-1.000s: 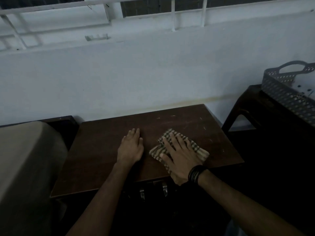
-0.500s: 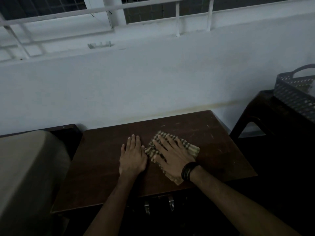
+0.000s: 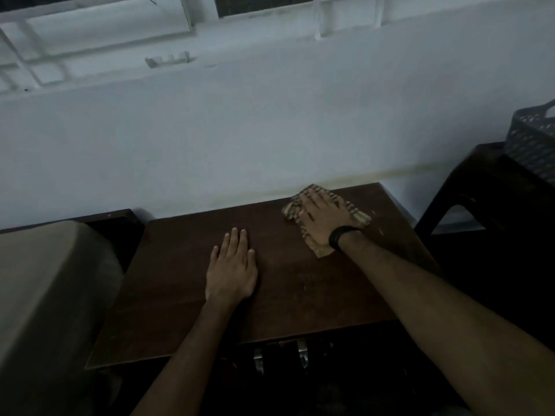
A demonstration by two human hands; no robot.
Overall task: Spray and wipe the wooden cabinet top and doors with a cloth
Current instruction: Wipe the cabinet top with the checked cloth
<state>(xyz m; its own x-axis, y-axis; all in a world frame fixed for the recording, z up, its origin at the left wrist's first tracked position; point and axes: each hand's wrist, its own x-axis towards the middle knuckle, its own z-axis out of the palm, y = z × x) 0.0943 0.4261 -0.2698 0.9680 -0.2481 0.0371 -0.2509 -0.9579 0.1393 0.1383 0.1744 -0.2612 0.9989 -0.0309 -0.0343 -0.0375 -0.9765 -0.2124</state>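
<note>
Flat-palmed, the right hand point(image 3: 322, 219) presses a striped cloth point(image 3: 357, 216) onto the wooden cabinet top point(image 3: 180, 295), at its far right corner by the wall. Fingers are spread and point away. The left hand point(image 3: 231, 270) rests flat and empty, nearer, mid-top.

Both forearms are bare, no sleeves in view. The right hand point(image 3: 326, 219) wears a black wristband point(image 3: 341, 237), perhaps a watch; the left hand point(image 3: 231, 273) wears nothing.
</note>
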